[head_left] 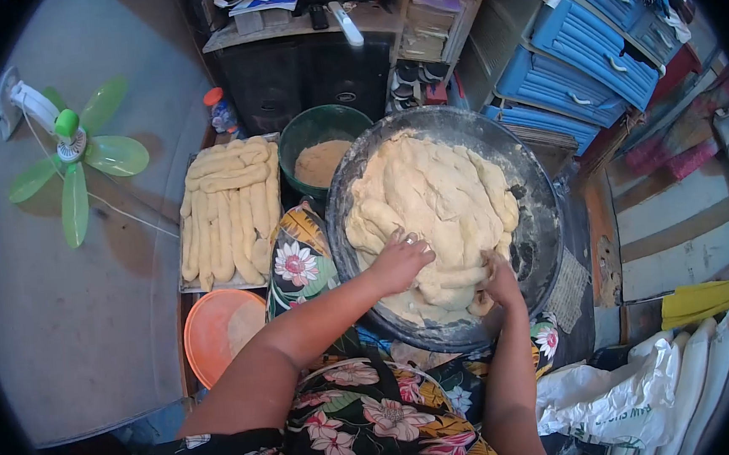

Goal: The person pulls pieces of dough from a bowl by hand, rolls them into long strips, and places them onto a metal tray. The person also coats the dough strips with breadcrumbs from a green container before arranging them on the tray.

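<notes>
A wide black basin point(543, 240) holds a large mound of pale dough point(438, 193). On the lower left part of the mound rests my left hand point(402, 261), its fingers apart on the dough. My right hand point(501, 281) is at the lower right edge of the mound, with its fingers curled round a part of the dough; some fingertips are hidden. Left of the basin, a tray point(275, 162) is filled with several long rolls of dough point(226, 212).
A green bowl point(289, 135) with brown powder stands behind the tray's right side. An orange basin point(208, 348) sits at the near left. A green-bladed fan point(71, 146) hangs on the left wall. Blue drawers point(573, 69) and a white sack point(613, 396) are on the right.
</notes>
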